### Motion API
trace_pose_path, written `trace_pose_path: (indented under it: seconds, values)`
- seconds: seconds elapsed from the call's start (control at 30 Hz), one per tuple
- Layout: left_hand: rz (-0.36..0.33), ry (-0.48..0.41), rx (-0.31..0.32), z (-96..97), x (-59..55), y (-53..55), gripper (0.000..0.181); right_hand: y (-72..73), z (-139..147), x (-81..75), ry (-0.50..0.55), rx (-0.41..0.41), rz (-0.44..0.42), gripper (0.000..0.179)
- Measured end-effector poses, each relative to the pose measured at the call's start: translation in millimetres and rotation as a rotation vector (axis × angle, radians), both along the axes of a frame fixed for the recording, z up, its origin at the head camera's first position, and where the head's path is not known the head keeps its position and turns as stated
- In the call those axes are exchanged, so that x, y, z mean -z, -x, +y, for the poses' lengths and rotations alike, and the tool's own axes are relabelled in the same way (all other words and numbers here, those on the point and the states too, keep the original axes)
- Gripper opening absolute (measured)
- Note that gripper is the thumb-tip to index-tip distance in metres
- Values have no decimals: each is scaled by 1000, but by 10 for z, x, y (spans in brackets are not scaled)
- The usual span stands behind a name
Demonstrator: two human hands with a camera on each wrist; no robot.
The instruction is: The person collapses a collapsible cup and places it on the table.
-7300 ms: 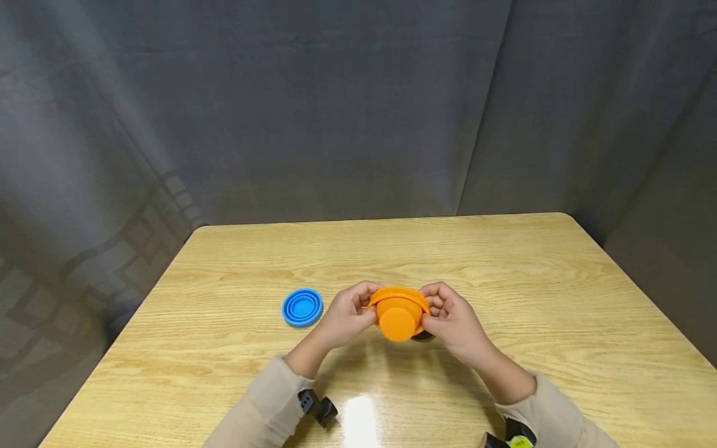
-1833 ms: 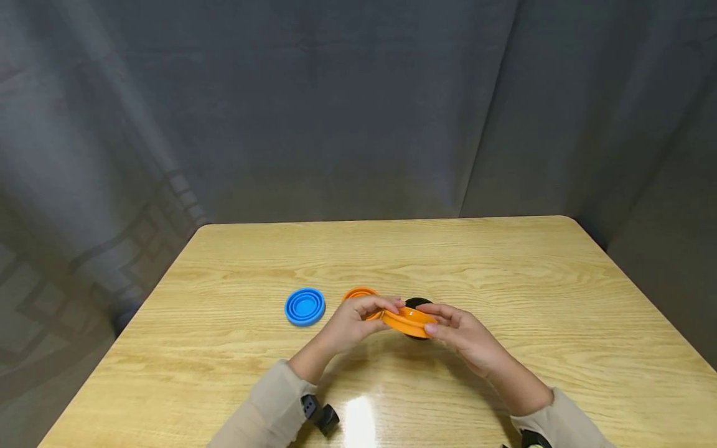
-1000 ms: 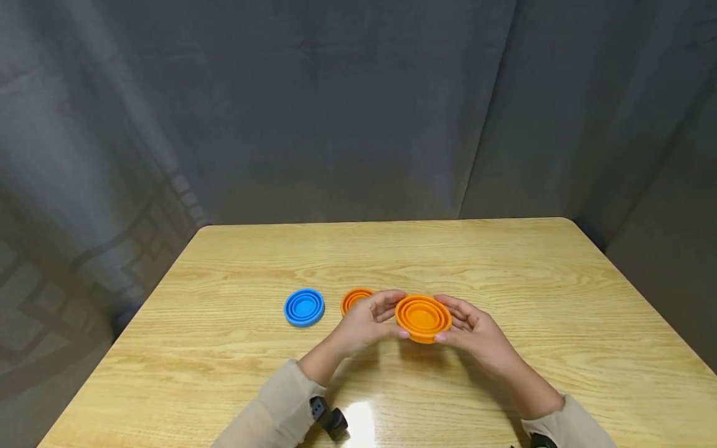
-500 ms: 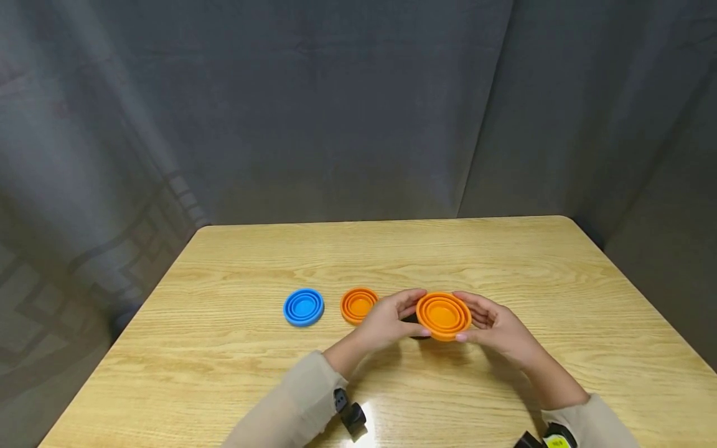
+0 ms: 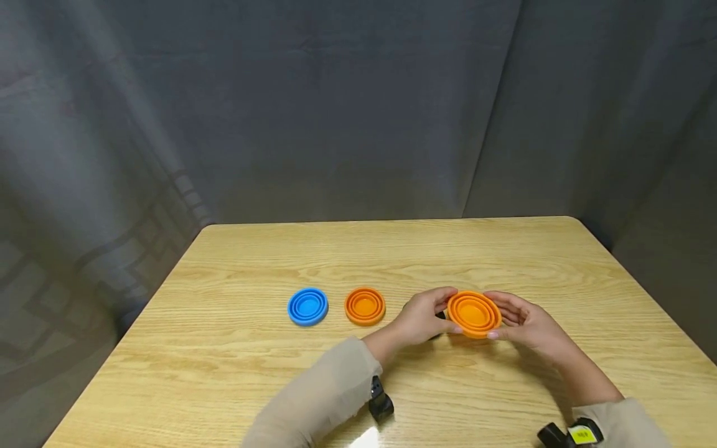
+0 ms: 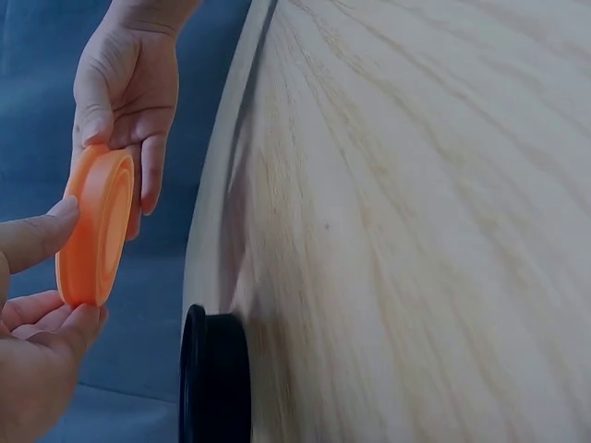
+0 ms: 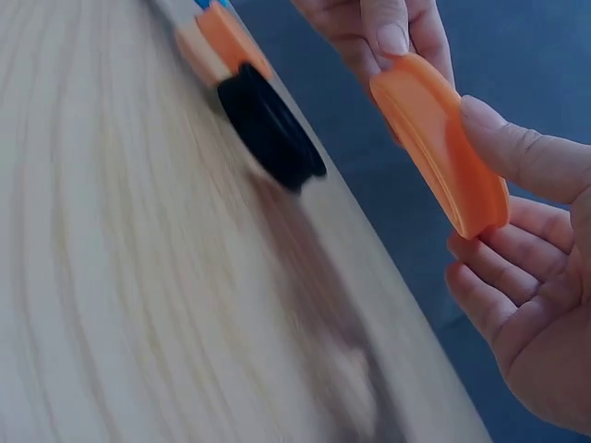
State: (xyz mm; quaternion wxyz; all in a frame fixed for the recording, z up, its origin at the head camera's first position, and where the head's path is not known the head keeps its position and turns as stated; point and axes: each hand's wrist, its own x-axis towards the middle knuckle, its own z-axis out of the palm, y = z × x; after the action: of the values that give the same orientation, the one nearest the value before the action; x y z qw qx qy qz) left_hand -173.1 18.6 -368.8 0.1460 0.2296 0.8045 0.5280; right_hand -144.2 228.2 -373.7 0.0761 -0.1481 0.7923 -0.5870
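Note:
An orange collapsible silicone bowl (image 5: pixel 473 314), folded flat into concentric rings, is held above the table between both hands. My left hand (image 5: pixel 422 316) pinches its left rim with thumb and fingers. On the opposite rim, my right hand (image 5: pixel 531 325) grips it the same way. Both wrist views show the bowl (image 6: pixel 92 226) edge-on, clear of the tabletop. A black round collapsible bowl (image 7: pixel 268 129) sits on the table just left of the held one, mostly hidden behind my left hand in the head view.
Farther left on the wooden table (image 5: pixel 252 267) lie a second flattened orange bowl (image 5: pixel 365 306) and a flattened blue bowl (image 5: pixel 307 306), in a row with the black one. A grey curtain (image 5: pixel 336 124) hangs behind the table's far edge.
The held orange bowl was popped out deep earlier and is now flat. Both hands have carried it rightward past the black bowl, uncovering the other orange bowl.

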Motion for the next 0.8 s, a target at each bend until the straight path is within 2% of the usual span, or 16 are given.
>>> trace_pose_path:
  seconds: [0.17,0.23,0.47,0.6,0.8]
  values:
    - [-11,33,9,153,24,17,62,0,153,46,-31,-6,-17,69]
    - [4,61,10,218,41,34,63,12,208,66,-39,-11,-17,69]
    - [101,200,15,398,93,91,63,66,349,124,-101,0,-35,71]
    - [153,298,12,470,128,107,63,84,387,155,-108,-15,-56,73]
    - [243,447,28,541,151,117,63,88,423,184,-148,3,-98,78]
